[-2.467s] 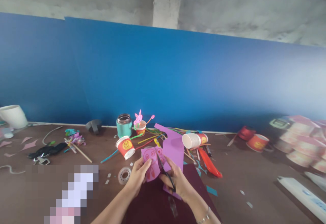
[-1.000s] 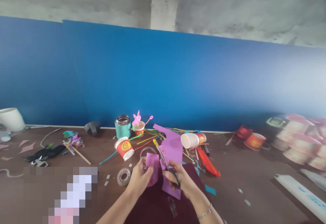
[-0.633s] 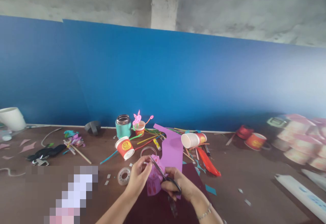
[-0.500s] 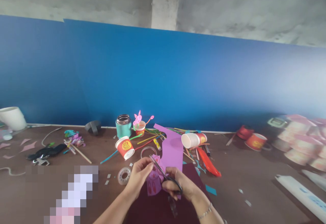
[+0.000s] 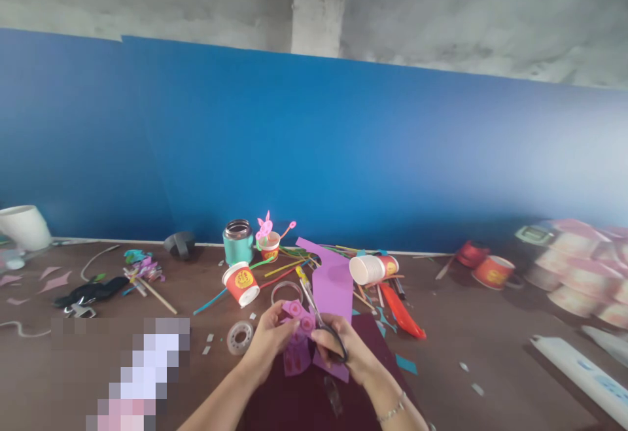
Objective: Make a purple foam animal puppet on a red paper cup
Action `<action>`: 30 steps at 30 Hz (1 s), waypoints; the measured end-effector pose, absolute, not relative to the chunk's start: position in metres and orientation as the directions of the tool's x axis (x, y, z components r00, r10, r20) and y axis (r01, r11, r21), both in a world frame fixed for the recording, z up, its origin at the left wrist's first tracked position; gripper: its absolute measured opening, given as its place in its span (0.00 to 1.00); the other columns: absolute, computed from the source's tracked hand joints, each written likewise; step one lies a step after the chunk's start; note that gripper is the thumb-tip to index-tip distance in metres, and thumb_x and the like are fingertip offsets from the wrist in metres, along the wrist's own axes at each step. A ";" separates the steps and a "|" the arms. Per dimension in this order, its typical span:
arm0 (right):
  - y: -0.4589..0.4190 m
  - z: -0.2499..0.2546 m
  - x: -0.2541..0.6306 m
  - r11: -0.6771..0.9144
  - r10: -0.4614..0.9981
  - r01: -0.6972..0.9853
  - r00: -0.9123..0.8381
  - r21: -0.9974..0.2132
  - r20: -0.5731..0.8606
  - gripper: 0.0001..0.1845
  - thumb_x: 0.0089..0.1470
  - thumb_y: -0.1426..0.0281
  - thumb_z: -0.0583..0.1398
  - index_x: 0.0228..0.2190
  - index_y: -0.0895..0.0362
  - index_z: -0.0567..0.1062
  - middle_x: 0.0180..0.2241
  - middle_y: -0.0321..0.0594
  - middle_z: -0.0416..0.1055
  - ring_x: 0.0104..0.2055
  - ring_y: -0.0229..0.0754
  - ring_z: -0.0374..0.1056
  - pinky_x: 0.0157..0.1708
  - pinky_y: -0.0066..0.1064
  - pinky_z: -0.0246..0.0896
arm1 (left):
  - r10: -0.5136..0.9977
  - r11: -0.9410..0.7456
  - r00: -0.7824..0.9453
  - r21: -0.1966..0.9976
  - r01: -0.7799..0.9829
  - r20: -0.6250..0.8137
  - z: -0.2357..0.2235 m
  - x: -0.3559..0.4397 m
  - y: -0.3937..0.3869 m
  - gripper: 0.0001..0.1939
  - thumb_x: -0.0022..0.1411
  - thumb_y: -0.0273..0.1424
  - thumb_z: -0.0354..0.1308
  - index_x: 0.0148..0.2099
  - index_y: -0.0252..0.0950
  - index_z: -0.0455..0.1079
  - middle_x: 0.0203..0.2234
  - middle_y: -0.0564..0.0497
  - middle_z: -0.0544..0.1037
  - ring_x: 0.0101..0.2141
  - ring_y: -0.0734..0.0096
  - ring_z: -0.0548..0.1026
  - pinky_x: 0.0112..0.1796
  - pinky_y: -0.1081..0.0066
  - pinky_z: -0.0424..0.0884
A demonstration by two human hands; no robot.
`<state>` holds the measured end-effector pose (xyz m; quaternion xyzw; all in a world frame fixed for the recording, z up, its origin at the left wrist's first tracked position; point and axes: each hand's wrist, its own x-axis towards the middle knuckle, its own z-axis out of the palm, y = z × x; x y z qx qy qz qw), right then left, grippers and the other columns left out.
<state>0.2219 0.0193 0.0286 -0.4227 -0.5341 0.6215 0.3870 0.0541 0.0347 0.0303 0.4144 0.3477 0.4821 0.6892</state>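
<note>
My left hand (image 5: 272,334) pinches a purple paper piece (image 5: 295,309) with red drawn circles and outlines. In my right hand (image 5: 344,346) is a pair of dark-handled scissors (image 5: 314,302), its blades pointing up and away, just right of the paper's edge. Whether the blades touch the paper I cannot tell. Below the hands lies a dark maroon sheet (image 5: 289,411). A larger cut sheet of purple paper (image 5: 333,287) lies just beyond the scissors. Left of my left hand is a roll of clear tape (image 5: 240,339).
A teal jar (image 5: 238,248), a tilted red paper cup (image 5: 241,284) and a cup with a pink paper figure (image 5: 269,246) stand ahead. Stacked cups (image 5: 369,269) lie at right, near a red plastic strip (image 5: 403,315). A power strip (image 5: 579,379) is far right.
The scissors have come off the paper's upper part and swung to point more upright. My left hand has shifted slightly, turning the drawn circles into clearer view.
</note>
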 end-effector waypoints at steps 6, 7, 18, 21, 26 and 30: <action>0.027 0.022 0.219 -0.062 0.985 0.000 -0.161 -0.998 -0.061 0.24 0.38 0.50 0.64 0.20 0.58 0.65 0.10 0.30 0.62 0.11 0.30 0.54 0.12 0.22 0.48 | 0.968 0.167 0.228 0.946 -0.277 -0.104 0.032 0.058 0.033 0.19 0.44 0.43 0.66 0.28 0.33 0.66 0.11 0.64 0.56 0.13 0.87 0.47 0.16 0.78 0.41; 0.028 0.021 0.219 -0.055 0.987 0.004 -0.151 -0.998 -0.055 0.24 0.38 0.51 0.64 0.20 0.58 0.65 0.10 0.29 0.62 0.11 0.30 0.54 0.12 0.23 0.48 | 0.970 0.166 0.217 0.946 -0.280 -0.106 0.031 0.057 0.034 0.20 0.44 0.44 0.66 0.28 0.33 0.65 0.11 0.64 0.56 0.13 0.87 0.47 0.16 0.78 0.40; 0.014 0.024 0.206 -0.119 0.914 0.099 -0.378 -0.988 -0.148 0.17 0.44 0.58 0.62 0.27 0.59 0.67 0.13 0.30 0.65 0.14 0.32 0.61 0.14 0.21 0.52 | 0.987 0.078 -0.073 0.819 -0.569 -0.145 0.021 0.048 0.045 0.14 0.46 0.39 0.65 0.27 0.36 0.67 0.19 0.56 0.68 0.16 0.82 0.52 0.18 0.77 0.51; 0.009 0.026 0.202 -0.152 0.870 0.184 -0.442 -0.971 -0.220 0.15 0.45 0.60 0.62 0.27 0.59 0.67 0.13 0.30 0.65 0.13 0.32 0.61 0.13 0.20 0.52 | 0.986 0.090 -0.061 0.813 -0.575 -0.152 0.020 0.050 0.043 0.15 0.47 0.41 0.65 0.26 0.36 0.67 0.16 0.57 0.65 0.16 0.81 0.52 0.18 0.76 0.50; 0.008 0.026 0.193 -0.130 0.904 0.180 -0.382 -0.975 -0.191 0.17 0.45 0.58 0.61 0.27 0.59 0.67 0.14 0.29 0.64 0.13 0.32 0.61 0.11 0.20 0.50 | 0.990 0.091 -0.041 0.834 -0.544 -0.134 0.018 0.054 0.044 0.18 0.43 0.42 0.67 0.26 0.34 0.67 0.12 0.62 0.58 0.15 0.83 0.49 0.18 0.77 0.45; 0.008 0.026 0.190 -0.149 0.914 0.189 -0.349 -0.971 -0.208 0.17 0.45 0.57 0.61 0.27 0.59 0.67 0.14 0.29 0.64 0.12 0.32 0.61 0.09 0.19 0.48 | 0.990 0.072 -0.063 0.842 -0.534 -0.125 0.018 0.053 0.046 0.19 0.42 0.42 0.68 0.24 0.34 0.65 0.10 0.62 0.58 0.15 0.83 0.51 0.18 0.78 0.47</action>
